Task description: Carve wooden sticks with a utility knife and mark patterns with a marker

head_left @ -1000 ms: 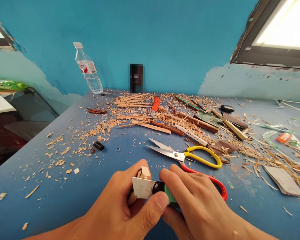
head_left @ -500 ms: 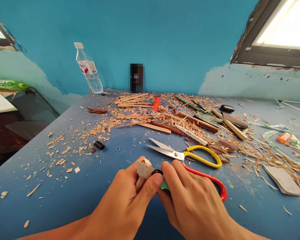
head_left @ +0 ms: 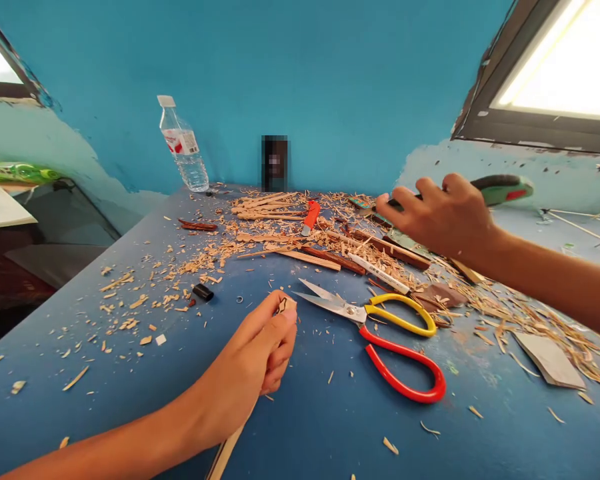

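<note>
My left hand (head_left: 260,353) is closed around a wooden stick (head_left: 229,452), low over the near middle of the table. The stick's pale end, with a dark line on it, pokes out by the thumb, and its shaft runs down toward me. Up on the right, my right hand (head_left: 443,217) is raised above the clutter, fingers wrapped round a utility knife (head_left: 505,190) with a green, black and red handle. Its blade is hard to make out from here. Scissors (head_left: 353,312) with one yellow and one red handle lie open just right of my left hand.
Wood shavings and sticks (head_left: 265,207) cover the back of the blue table (head_left: 145,413). Among them are an orange cutter (head_left: 311,217) and a white marker (head_left: 377,273). A water bottle (head_left: 185,157) leans at back left; a black cap (head_left: 203,292) and folded sandpaper-like sheet (head_left: 550,359) lie nearer.
My right hand has lifted the utility knife away from the stick, up and to the right. My left hand still grips the stick, whose shaft now shows below it.
</note>
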The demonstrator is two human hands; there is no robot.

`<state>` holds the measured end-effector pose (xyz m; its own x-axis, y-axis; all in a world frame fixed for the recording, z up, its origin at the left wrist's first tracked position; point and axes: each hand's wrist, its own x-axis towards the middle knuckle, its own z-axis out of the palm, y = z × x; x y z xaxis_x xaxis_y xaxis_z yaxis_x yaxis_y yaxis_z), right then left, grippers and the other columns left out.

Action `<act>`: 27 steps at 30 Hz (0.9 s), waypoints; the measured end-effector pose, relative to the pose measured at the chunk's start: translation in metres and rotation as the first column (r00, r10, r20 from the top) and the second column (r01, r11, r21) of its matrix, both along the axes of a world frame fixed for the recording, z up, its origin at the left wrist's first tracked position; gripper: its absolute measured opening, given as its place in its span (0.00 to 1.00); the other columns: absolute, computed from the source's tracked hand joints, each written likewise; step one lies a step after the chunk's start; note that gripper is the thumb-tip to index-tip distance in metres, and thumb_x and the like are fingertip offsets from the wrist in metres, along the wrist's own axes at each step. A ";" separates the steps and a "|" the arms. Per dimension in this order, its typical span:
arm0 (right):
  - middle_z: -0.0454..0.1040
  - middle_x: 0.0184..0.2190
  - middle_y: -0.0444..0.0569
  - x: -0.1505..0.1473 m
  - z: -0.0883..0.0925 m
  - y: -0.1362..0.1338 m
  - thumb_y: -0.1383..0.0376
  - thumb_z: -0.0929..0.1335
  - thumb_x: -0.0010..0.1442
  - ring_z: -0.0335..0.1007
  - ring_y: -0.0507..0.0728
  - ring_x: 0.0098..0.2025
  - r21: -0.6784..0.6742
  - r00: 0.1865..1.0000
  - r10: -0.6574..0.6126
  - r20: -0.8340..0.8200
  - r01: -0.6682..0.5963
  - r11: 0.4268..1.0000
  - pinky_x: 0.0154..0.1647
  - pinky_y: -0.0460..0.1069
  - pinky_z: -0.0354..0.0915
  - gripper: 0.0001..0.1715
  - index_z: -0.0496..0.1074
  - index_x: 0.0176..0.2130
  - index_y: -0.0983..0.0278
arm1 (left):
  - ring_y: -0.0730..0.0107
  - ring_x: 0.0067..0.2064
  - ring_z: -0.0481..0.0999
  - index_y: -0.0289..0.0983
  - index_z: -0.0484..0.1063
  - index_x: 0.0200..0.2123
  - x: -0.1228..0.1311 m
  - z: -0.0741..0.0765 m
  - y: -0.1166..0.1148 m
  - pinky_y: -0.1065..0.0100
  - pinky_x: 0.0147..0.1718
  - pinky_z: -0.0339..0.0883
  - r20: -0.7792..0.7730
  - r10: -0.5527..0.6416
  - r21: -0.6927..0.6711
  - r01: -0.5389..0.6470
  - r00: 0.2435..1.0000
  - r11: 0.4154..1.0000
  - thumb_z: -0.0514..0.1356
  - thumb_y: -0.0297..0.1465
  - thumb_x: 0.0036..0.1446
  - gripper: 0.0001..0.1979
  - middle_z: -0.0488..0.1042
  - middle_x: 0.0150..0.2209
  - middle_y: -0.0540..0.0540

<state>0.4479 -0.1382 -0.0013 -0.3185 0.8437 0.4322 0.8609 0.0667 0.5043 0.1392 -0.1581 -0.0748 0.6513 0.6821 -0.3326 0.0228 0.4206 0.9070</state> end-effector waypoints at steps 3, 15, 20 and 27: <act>0.80 0.36 0.50 0.019 0.005 0.016 0.69 0.44 0.71 0.77 0.64 0.48 0.005 0.999 0.009 0.043 -0.009 1.000 0.31 0.59 0.54 0.41 0.80 0.44 0.71 | 0.81 0.20 0.46 0.40 0.54 0.32 0.001 -0.001 0.001 0.76 0.20 0.45 -0.010 -0.008 0.019 0.008 1.000 1.000 0.54 0.50 0.71 0.22 0.53 0.23 0.59; 0.81 0.37 0.60 0.002 -0.014 0.017 0.73 0.48 0.69 0.81 0.58 0.43 -0.014 0.987 -0.146 0.068 0.148 0.989 0.31 0.55 0.52 0.35 0.79 0.46 0.78 | 0.77 0.24 0.45 0.42 0.62 0.41 -0.002 0.010 -0.002 0.72 0.21 0.44 -0.101 -0.101 0.194 0.119 0.990 0.974 0.57 0.51 0.68 0.18 0.49 0.24 0.59; 0.81 0.42 0.61 -0.092 -0.029 -0.008 0.76 0.64 0.66 0.80 0.64 0.39 -0.133 0.994 -0.078 -0.082 0.066 0.989 0.31 0.50 0.61 0.17 0.75 0.51 0.66 | 0.74 0.25 0.50 0.47 0.53 0.70 0.005 0.035 -0.016 0.71 0.23 0.48 -0.269 -0.192 0.441 0.298 0.944 0.847 0.59 0.40 0.68 0.31 0.51 0.24 0.59; 0.79 0.41 0.54 -0.138 0.003 0.016 0.63 0.64 0.71 0.77 0.60 0.32 -0.105 0.909 0.011 -0.418 -0.060 0.993 0.29 0.50 0.60 0.09 0.71 0.48 0.60 | 0.72 0.20 0.53 0.39 0.48 0.75 0.032 0.033 -0.025 0.69 0.20 0.47 -0.418 -0.303 0.683 0.516 0.856 0.518 0.61 0.32 0.59 0.43 0.58 0.19 0.59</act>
<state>0.3097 -0.1226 0.0013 -0.1616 0.8862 0.4342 0.9867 0.1365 0.0885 0.1713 -0.1831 -0.0418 0.9065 0.4221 -0.0062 0.2455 -0.5151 0.8212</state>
